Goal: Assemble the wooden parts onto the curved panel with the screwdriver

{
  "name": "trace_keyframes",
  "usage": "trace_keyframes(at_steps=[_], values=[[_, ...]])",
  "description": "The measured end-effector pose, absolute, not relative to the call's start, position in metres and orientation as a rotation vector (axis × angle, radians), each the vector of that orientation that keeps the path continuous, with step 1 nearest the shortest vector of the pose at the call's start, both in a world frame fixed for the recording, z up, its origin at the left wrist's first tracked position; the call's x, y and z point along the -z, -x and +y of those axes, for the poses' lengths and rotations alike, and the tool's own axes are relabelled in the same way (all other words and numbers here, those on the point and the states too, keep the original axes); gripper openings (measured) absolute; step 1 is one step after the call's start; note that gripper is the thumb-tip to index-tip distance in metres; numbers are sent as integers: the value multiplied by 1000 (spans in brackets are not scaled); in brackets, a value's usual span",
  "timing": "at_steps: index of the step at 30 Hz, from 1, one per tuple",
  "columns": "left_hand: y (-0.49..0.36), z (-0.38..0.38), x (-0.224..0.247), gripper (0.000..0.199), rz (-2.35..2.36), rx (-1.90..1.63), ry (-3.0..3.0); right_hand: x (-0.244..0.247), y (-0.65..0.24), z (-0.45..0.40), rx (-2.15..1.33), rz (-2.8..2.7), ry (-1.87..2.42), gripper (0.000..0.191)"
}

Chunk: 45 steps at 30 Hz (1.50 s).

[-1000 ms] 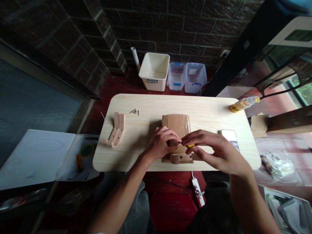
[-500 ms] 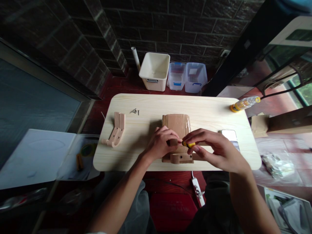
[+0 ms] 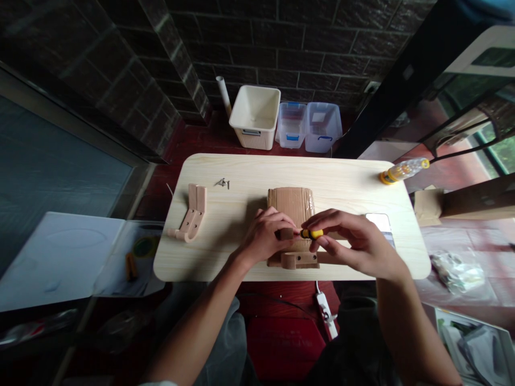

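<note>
Between the thumb and fingers of my right hand [image 3: 350, 238] is a short yellow-and-black screwdriver [image 3: 313, 234], its tip pointing left. My left hand [image 3: 267, 236] is closed around a small brown wooden piece [image 3: 286, 234], which meets the screwdriver's tip end; the exact contact is hidden by fingers. Below them, a curved wooden hook piece [image 3: 300, 260] with dark screw holes lies at the near edge of a cardboard package [image 3: 290, 199] wrapped in clear film. Two similar wooden hook pieces [image 3: 193, 214] lie side by side at the table's left.
A small pile of screws [image 3: 222, 183] lies at the back left of the pale table [image 3: 341, 177]. A clear bottle with a yellow base [image 3: 402, 171] stands at the back right, and a phone [image 3: 380, 225] lies beside my right hand. Plastic bins [image 3: 257, 139] stand behind the table.
The fingers of my right hand have shifted slightly on the screwdriver, and its handle has turned a little. My left hand stays in place.
</note>
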State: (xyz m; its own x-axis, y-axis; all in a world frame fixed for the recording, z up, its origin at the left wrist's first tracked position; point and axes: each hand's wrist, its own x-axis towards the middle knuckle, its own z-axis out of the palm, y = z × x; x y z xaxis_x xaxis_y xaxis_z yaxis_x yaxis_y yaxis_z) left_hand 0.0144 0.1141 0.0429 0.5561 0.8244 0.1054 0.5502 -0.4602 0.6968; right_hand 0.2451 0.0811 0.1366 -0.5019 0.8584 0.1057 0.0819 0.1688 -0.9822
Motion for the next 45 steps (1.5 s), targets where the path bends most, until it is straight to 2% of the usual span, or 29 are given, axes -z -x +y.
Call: trace_keyframes(at_steps=[11, 16, 32, 40, 45], values=[[-15, 114, -43, 18, 1117, -558, -2184, -144, -241, 82, -1153, -1937, 886, 25], [-15, 114, -41, 18, 1118, -582, -2190, -147, -242, 81, -1128, -1990, 935, 28], [-15, 113, -43, 22, 1107, -603, -2170, -150, -241, 76, -1123, -1987, 988, 20], [-15, 113, -42, 18, 1102, -612, -2188, -151, -241, 76, -960, -2044, 966, 17], [-15, 113, -40, 19, 1095, -610, -2188, -152, -239, 71, -1003, -2017, 1055, 21]])
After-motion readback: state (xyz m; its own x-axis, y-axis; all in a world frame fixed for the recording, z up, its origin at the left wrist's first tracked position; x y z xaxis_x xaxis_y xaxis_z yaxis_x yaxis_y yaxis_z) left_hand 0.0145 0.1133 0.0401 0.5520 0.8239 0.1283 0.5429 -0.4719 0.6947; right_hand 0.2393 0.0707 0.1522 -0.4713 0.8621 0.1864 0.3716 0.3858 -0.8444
